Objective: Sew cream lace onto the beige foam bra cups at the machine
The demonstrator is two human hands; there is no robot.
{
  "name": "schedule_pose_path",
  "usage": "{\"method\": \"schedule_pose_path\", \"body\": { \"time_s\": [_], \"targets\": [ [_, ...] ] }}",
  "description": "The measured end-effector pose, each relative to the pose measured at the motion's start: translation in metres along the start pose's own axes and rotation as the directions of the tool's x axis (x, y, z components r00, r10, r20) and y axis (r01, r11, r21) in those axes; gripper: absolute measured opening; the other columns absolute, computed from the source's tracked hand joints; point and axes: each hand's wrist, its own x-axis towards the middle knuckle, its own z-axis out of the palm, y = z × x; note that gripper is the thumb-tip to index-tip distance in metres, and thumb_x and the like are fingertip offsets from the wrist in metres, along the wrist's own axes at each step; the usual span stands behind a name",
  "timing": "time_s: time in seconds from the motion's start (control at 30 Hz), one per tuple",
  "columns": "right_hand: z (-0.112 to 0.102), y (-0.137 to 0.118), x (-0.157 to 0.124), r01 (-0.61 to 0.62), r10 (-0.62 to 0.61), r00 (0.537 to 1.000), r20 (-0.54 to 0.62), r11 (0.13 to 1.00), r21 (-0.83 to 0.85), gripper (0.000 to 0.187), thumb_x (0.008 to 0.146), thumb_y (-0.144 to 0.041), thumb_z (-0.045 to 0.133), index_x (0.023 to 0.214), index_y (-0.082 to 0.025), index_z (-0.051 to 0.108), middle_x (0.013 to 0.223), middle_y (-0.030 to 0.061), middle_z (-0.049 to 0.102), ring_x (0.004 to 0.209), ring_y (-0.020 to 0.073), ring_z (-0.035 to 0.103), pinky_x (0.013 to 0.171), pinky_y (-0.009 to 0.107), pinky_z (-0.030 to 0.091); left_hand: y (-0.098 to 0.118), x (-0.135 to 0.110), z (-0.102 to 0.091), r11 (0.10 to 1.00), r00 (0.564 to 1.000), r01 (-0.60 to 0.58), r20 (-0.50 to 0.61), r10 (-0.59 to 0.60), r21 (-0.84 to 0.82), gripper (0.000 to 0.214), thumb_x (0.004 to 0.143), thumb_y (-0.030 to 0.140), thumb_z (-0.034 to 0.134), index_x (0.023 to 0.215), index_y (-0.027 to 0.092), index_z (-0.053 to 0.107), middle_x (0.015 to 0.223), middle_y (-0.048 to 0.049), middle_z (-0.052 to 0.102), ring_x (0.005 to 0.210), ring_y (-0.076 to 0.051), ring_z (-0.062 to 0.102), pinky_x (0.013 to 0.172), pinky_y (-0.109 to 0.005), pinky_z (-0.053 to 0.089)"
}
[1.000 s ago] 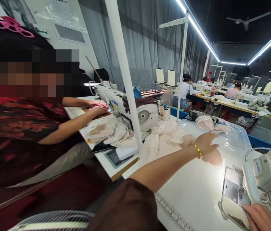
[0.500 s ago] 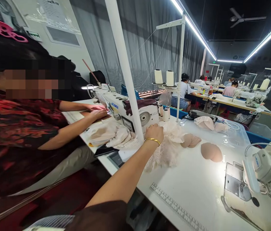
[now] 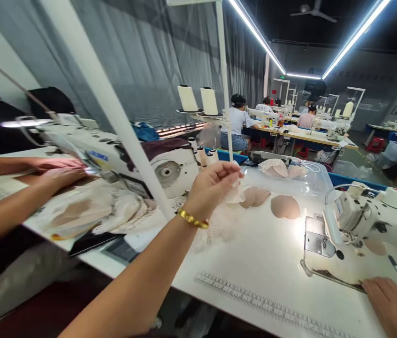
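Note:
My left hand point(image 3: 214, 185), with a gold bracelet at the wrist, is raised over the table. Its fingers are pinched on a pale lace fabric point(image 3: 219, 227), which hangs blurred to the tabletop. Beside the lace lie two beige moulded cups, a folded-looking one point(image 3: 255, 196) and a rounded one point(image 3: 285, 206). At the lower right my right hand point(image 3: 390, 300) rests flat on the table, fingers stretched out, near the base of a white sewing machine point(image 3: 349, 216). The right edge of the picture cuts that hand off.
A co-worker's hands point(image 3: 61, 173) are at another sewing machine point(image 3: 163, 166) on the left, with pale garment pieces point(image 3: 114, 211) in front. A white pole point(image 3: 103, 89) slants between. A clear plastic sheet point(image 3: 307, 188) lies behind the cups; a printed ruler point(image 3: 255, 300) runs along the front edge.
My left hand has lifted from the lace pile with lace in its fingers. The view has turned right, and my right hand has come into sight.

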Motion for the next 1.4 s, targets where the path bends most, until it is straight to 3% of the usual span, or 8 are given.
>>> {"method": "schedule_pose_path", "body": {
  "time_s": [0.17, 0.33, 0.57, 0.97, 1.03, 1.13, 1.2, 1.4],
  "targets": [
    [-0.033, -0.071, 0.053, -0.519, 0.500, 0.855, 0.140, 0.816, 0.254, 0.024, 0.108, -0.038, 0.032, 0.101, -0.027, 0.051, 0.057, -0.0046, 0.057, 0.046, 0.0178, 0.059, 0.051, 0.027, 0.047, -0.024, -0.052, 0.082, 0.885, 0.766, 0.349, 0.638, -0.080, -0.308, 0.044, 0.069, 0.031, 0.084, 0.107, 0.014, 0.070, 0.099, -0.0098, 0.074, 0.079, -0.015, 0.064, 0.072, -0.027, 0.050],
    [-0.052, -0.129, 0.105, -0.424, 0.325, 0.901, 0.288, 0.803, 0.418, 0.016, 0.106, -0.041, 0.040, 0.112, -0.027, 0.044, 0.076, -0.0021, 0.066, 0.062, 0.0185, 0.066, 0.057, 0.026, 0.043, -0.047, -0.082, 0.133, 0.826, 0.584, 0.495, 0.808, -0.084, -0.272, 0.055, 0.059, 0.022, 0.085, 0.111, 0.013, 0.071, 0.097, -0.0044, 0.068, 0.067, -0.006, 0.051, 0.067, -0.023, 0.043],
    [-0.030, -0.151, 0.123, -0.186, 0.188, 0.974, 0.127, 0.982, -0.026, 0.017, 0.102, -0.025, 0.044, 0.085, -0.024, 0.047, 0.067, 0.0006, 0.061, 0.057, 0.0203, 0.057, 0.058, 0.031, 0.024, -0.039, -0.088, 0.135, 0.866, 0.578, 0.442, 0.812, -0.075, -0.234, 0.061, 0.063, 0.017, 0.078, 0.124, 0.018, 0.071, 0.103, -0.0022, 0.060, 0.066, -0.005, 0.046, 0.064, -0.022, 0.041],
    [-0.040, -0.152, 0.123, -0.136, 0.140, 0.990, 0.036, 0.985, -0.103, 0.031, 0.107, -0.021, 0.028, 0.081, -0.024, 0.045, 0.058, -0.0020, 0.056, 0.048, 0.0166, 0.052, 0.054, 0.030, 0.021, -0.030, -0.087, 0.121, 0.964, 0.521, 0.241, 0.853, -0.033, -0.110, 0.075, 0.069, 0.018, 0.067, 0.144, 0.020, 0.054, 0.107, -0.0054, 0.073, 0.070, -0.012, 0.059, 0.067, -0.026, 0.051],
    [-0.044, -0.133, 0.105, -0.210, 0.214, 0.977, 0.008, 0.966, -0.151, 0.031, 0.109, -0.031, 0.029, 0.085, -0.023, 0.047, 0.058, -0.0023, 0.057, 0.047, 0.0166, 0.054, 0.052, 0.029, 0.021, -0.024, -0.068, 0.094, 1.000, 0.591, -0.004, 0.807, 0.000, 0.003, 0.067, 0.073, 0.017, 0.061, 0.140, 0.023, 0.057, 0.102, -0.0031, 0.075, 0.071, -0.015, 0.061, 0.069, -0.029, 0.053],
    [-0.050, -0.097, 0.078, -0.267, 0.275, 0.961, -0.010, 0.925, -0.272, 0.035, 0.110, -0.034, 0.025, 0.088, -0.022, 0.050, 0.055, -0.0014, 0.057, 0.045, 0.0176, 0.053, 0.050, 0.030, 0.023, -0.021, -0.038, 0.051, 0.893, 0.880, -0.329, 0.443, 0.172, 0.307, 0.044, 0.087, 0.028, 0.053, 0.129, 0.025, 0.064, 0.110, -0.0050, 0.074, 0.089, -0.023, 0.067, 0.083, -0.038, 0.055],
    [-0.053, -0.080, 0.069, -0.234, 0.239, 0.971, -0.022, 0.922, -0.309, 0.035, 0.110, -0.032, 0.027, 0.096, -0.020, 0.056, 0.074, 0.0073, 0.068, 0.063, 0.0230, 0.063, 0.057, 0.032, 0.036, -0.024, -0.029, 0.039, 0.826, 0.914, -0.386, 0.291, 0.283, 0.411, 0.038, 0.091, 0.035, 0.053, 0.125, 0.024, 0.064, 0.116, -0.0067, 0.072, 0.105, -0.028, 0.066, 0.094, -0.044, 0.052],
    [-0.049, -0.104, 0.097, -0.023, 0.030, 0.998, -0.055, 0.993, 0.117, 0.023, 0.103, -0.014, 0.044, 0.119, -0.021, 0.060, 0.109, 0.0084, 0.069, 0.100, 0.0233, 0.062, 0.086, 0.035, 0.047, -0.038, -0.076, 0.095, 0.816, 0.670, -0.564, 0.649, 0.361, 0.128, 0.035, 0.088, 0.025, 0.064, 0.122, 0.021, 0.062, 0.124, -0.0074, 0.067, 0.117, -0.026, 0.060, 0.103, -0.043, 0.047]
  ]
}}
